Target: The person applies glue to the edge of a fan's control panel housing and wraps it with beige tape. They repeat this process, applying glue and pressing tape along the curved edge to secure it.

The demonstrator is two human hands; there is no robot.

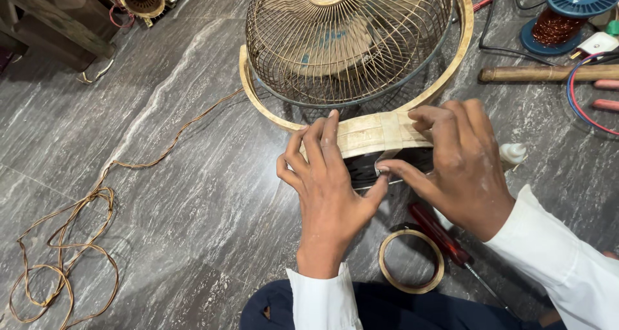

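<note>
Hands at work on a dismantled fan on a grey marble floor

The left hand [329,188] lies flat, fingers extended, on the taped cream band [380,133] at the near edge of the fan's rim ring [258,98], its thumb meeting the right hand [461,165] at a dark part under the band, partly hidden. The right hand's thumb and forefinger are closed in a pinch there, apparently on a thin wire or tape end; what exactly cannot be told. The step in hand looks like fixing the band at the front of the wire fan guard [348,40]. A tape roll [411,261] and red-handled screwdriver [442,233] lie just near of the hands, loose copper wire [64,252] far left, a copper wire spool [558,20] far right.
</note>
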